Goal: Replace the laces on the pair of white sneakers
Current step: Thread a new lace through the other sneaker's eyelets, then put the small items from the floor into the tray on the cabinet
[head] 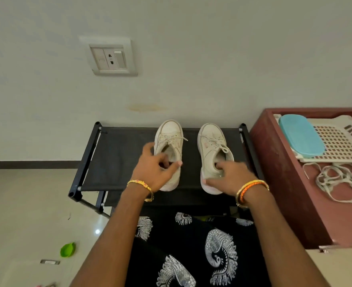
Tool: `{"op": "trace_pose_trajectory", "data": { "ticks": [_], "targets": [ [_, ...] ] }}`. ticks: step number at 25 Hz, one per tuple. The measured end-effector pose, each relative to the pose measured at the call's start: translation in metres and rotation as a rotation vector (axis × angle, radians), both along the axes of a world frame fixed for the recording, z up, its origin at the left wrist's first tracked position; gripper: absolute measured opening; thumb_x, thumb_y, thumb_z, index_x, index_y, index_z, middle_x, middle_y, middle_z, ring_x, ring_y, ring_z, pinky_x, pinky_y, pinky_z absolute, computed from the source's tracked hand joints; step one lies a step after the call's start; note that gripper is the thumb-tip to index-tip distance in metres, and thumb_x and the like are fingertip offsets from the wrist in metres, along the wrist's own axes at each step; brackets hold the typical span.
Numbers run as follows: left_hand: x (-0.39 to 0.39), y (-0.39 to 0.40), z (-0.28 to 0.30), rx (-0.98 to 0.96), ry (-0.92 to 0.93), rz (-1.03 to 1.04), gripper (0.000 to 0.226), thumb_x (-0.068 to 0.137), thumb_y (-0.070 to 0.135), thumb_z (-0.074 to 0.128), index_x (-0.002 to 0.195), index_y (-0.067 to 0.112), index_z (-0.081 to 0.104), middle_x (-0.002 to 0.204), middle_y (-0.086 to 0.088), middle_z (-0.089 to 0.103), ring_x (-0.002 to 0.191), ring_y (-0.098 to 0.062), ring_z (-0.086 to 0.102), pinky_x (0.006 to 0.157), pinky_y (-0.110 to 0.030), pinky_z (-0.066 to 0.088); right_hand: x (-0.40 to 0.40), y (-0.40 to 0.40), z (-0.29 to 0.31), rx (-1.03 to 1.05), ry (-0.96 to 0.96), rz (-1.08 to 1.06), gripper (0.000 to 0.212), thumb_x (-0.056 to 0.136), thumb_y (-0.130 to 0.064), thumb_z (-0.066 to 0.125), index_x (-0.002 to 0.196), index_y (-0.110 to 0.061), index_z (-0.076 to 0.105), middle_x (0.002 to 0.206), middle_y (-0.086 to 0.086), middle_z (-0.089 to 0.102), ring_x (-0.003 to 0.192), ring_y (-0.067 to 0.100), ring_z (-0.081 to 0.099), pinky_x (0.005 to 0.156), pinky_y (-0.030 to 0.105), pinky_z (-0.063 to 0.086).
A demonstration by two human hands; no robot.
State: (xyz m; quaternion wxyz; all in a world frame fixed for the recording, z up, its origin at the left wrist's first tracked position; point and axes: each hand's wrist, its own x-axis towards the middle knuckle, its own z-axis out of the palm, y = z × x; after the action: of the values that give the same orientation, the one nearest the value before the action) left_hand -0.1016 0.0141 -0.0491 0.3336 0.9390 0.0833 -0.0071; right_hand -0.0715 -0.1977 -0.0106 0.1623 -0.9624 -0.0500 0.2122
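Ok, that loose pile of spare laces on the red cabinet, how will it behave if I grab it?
The laces lie in limp, tangled loops, so they will probably sag, trail and snag. They look thin and flat, likely very light, and would bunch rather than slide if pushed.

- just one view, head cam, wide-angle, looking forward and steeply down
- close over the black rack (117,158) against the wall (191,59)
- both forearms reach in from the bottom edge

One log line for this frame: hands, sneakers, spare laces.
left hand: grips left sneaker heel | right hand: grips right sneaker heel | sneakers: laced, on rack | spare laces: on cabinet
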Motion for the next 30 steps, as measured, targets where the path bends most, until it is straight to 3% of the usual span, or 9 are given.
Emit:
{"op": "trace_pose_trajectory", "data": {
  "ticks": [2, 5, 8, 12, 19, 25, 30],
  "targets": [
    [-0.015, -0.01, -0.005, 0.036, 0.142, -0.025, 0.045, 0.08, 0.046, 0.067, 0.112, 0.018, 0.053, 0.155, -0.005, 0.004, 0.118, -0.028, 0.051, 0.097, -0.033, 0.043, -0.006, 0.003, -0.009, -0.029, 0.057, 0.048, 0.038, 0.083, -0.024, 0.066, 0.118, -0.017, 0.053, 0.125, 0.008, 0.051, 0.116, 0.034, 0.045, 0.094, 0.038, 0.045],
    [-0.024, -0.019, -0.008, 0.015, 0.108, 0.016, 0.04, 0.085, 0.027, 0.065, 0.119, 0.017, 0.045, 0.15, -0.009, 0.017, 0.107, -0.029, 0.056, 0.093, -0.031, 0.045, -0.005, 0.001, -0.015, 0.082, -0.072, 0.012, 0.024, 0.084, -0.006, 0.058, 0.107, -0.014, 0.059, 0.109, 0.013, 0.059, 0.109, 0.035, 0.051, 0.089, 0.04, 0.049],
    [-0.026, -0.02, -0.015, 0.005, 0.033, 0.032, 0.035, 0.087, 0.026, 0.063, 0.118, 0.018, 0.048, 0.139, -0.006, 0.033, 0.106, -0.028, 0.054, 0.093, -0.035, 0.047, -0.008, 0.006, -0.022, 0.18, -0.178, 0.03, 0.025, 0.085, -0.013, 0.062, 0.11, -0.013, 0.062, 0.11, 0.01, 0.06, 0.108, 0.035, 0.052, 0.09, 0.041, 0.048],
    [-0.022, -0.019, -0.016, 0.024, 0.043, 0.032, 0.037, 0.086, 0.029, 0.066, 0.12, 0.017, 0.055, 0.134, -0.006, 0.041, 0.111, -0.027, 0.05, 0.095, -0.037, 0.044, -0.014, 0.023, -0.03, 0.302, -0.283, 0.086, 0.033, 0.086, -0.016, 0.063, 0.118, -0.011, 0.061, 0.119, 0.006, 0.057, 0.107, 0.032, 0.052, 0.087, 0.038, 0.045],
    [-0.018, -0.012, -0.015, 0.013, 0.054, 0.011, 0.033, 0.085, 0.032, 0.066, 0.113, 0.016, 0.059, 0.122, -0.006, 0.048, 0.104, -0.023, 0.052, 0.09, -0.035, 0.045, -0.006, 0.026, -0.044, 0.277, -0.18, 0.162, 0.045, 0.084, -0.011, 0.066, 0.127, -0.015, 0.053, 0.143, 0.0, 0.034, 0.13, 0.031, 0.027, 0.099, 0.04, 0.039],
    [-0.013, -0.009, 0.002, 0.111, 0.073, -0.038, 0.041, 0.085, 0.04, 0.064, 0.117, 0.015, 0.056, 0.114, -0.008, 0.055, 0.101, -0.026, 0.055, 0.087, -0.037, 0.047, -0.004, 0.029, -0.029, 0.228, -0.209, 0.134, 0.047, 0.085, -0.017, 0.066, 0.13, -0.016, 0.052, 0.134, 0.003, 0.045, 0.123, 0.031, 0.039, 0.094, 0.041, 0.042],
    [-0.004, -0.002, 0.071, 0.114, 0.058, -0.047, 0.055, 0.078, 0.052, 0.068, 0.12, 0.019, 0.055, 0.11, -0.011, 0.065, 0.1, -0.032, 0.06, 0.088, -0.041, 0.049, 0.013, 0.022, 0.049, 0.24, -0.135, 0.163, 0.058, 0.077, -0.021, 0.075, 0.129, -0.018, 0.052, 0.129, 0.006, 0.055, 0.117, 0.025, 0.053, 0.094, 0.033, 0.042]
  ]
}}
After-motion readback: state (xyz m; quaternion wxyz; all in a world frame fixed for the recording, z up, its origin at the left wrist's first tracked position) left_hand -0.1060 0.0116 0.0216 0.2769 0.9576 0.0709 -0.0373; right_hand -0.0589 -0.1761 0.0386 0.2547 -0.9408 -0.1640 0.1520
